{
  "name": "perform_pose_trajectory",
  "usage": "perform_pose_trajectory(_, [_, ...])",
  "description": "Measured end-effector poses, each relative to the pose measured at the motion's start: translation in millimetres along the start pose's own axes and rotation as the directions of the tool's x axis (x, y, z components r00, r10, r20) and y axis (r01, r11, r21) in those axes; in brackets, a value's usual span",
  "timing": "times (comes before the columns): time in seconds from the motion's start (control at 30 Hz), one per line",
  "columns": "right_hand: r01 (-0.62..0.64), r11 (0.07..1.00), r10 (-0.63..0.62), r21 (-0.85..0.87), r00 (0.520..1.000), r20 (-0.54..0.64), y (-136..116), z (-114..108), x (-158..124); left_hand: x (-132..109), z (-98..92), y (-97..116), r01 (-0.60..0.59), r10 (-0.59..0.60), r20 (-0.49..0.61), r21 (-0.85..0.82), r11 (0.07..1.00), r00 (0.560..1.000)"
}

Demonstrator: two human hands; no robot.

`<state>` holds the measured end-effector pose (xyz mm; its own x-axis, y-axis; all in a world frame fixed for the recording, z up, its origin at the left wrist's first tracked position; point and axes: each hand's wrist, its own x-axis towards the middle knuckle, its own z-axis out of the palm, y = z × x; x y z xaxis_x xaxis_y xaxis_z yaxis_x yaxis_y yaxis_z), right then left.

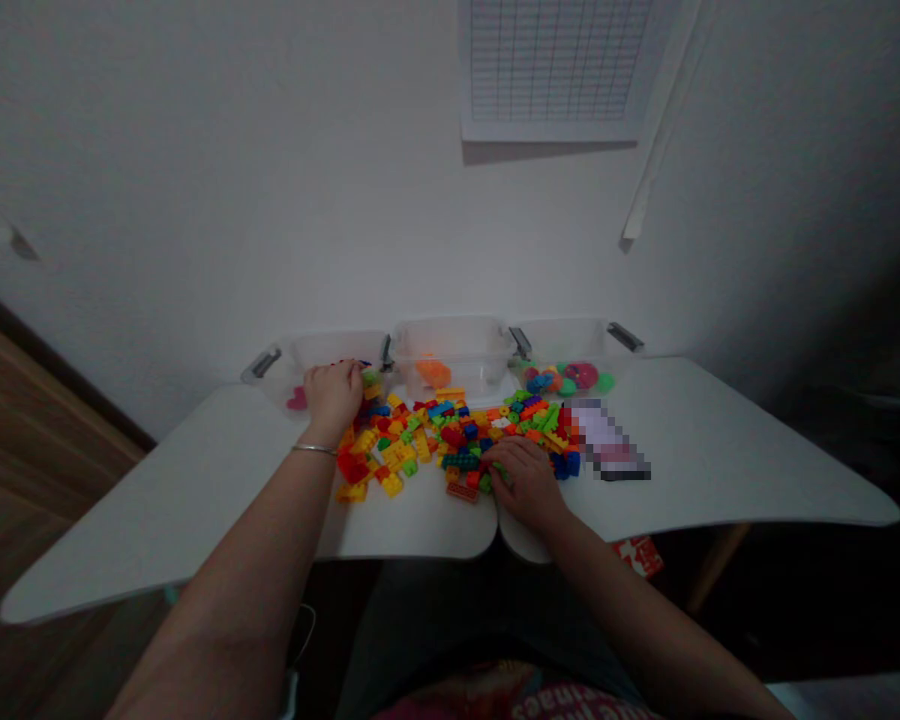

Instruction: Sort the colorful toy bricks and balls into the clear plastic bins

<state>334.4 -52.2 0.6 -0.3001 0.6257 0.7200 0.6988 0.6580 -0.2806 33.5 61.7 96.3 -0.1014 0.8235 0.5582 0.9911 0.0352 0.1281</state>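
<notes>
Left hand (334, 395) is at the left bin (337, 347), finger closure not discernible. Bricks (400, 456) lie heaped on the table (427, 535) before the middle bin (450, 338). Right hand (526, 482) is at their near edge, fingers curled over bricks; grip cannot be told.

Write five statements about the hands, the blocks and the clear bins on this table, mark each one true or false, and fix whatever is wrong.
1. The left hand is at the left bin. True.
2. The bracelet is on the right wrist. False: it is on the left wrist.
3. The right hand is at the near side of the coloured blocks. True.
4. The middle bin shows green contents. False: what shows in it is orange.
5. The gridded paper is up on the wall, above the table. True.
</notes>
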Motion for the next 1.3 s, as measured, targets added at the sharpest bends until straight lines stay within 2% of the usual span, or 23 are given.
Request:
perform_pose_trajectory(0.13, [0.003,1.000,-0.003,0.003,1.000,0.007,-1.8,-1.4,2.0,-3.4,6.7,-2.3,-0.011,0.010,-0.064,-0.021,1.000,0.998])
perform_pose_trajectory(0.2, [0.002,1.000,-0.002,0.010,1.000,0.017,-2.4,-2.0,2.8,-3.3,6.7,-3.5,-0.024,0.020,-0.057,-0.069,0.997,0.998])
perform_pose_trajectory(0.33, [-0.004,1.000,0.003,0.016,0.999,0.034,-2.5,-1.7,3.1,-1.7,-2.7,-3.6,-0.050,0.049,-0.010,-0.204,0.978,0.999])
perform_pose_trajectory(0.43, [-0.010,1.000,0.009,0.017,0.999,0.050,-2.5,-1.3,3.0,-6.5,-13.5,2.3,-0.097,0.088,-0.047,-0.262,0.960,0.995])
perform_pose_trajectory(0.57, [-0.019,1.000,0.018,0.020,0.998,0.060,-2.8,-1.3,3.2,-30.6,-20.7,21.6,-0.212,0.197,-0.079,-0.304,0.929,0.977])
perform_pose_trajectory(0.73, [-0.009,1.000,0.009,0.012,0.999,0.046,-1.8,-0.1,2.7,-78.4,-14.2,50.0,-0.334,0.380,0.021,-0.432,0.838,0.925])
perform_pose_trajectory(0.87, [-0.001,1.000,0.001,-0.001,0.999,0.034,-0.2,1.9,2.0,-110.0,-7.8,64.9,-0.375,0.446,0.089,-0.411,0.831,0.891])
perform_pose_trajectory(0.97, [-0.009,1.000,0.009,-0.002,0.999,0.032,0.2,2.7,1.6,-124.6,-5.4,71.2,-0.380,0.466,0.141,-0.401,0.833,0.874])
perform_pose_trajectory(1.1, [-0.010,1.000,0.010,0.001,0.999,0.033,0.2,3.0,1.4,-133.4,-2.8,72.7,-0.407,0.472,0.180,-0.303,0.861,0.863])
perform_pose_trajectory(1.3, [-0.007,1.000,0.007,-0.005,0.999,0.033,1.1,3.7,1.2,-135.4,1.6,66.7,-0.438,0.459,0.148,-0.153,0.886,0.876])
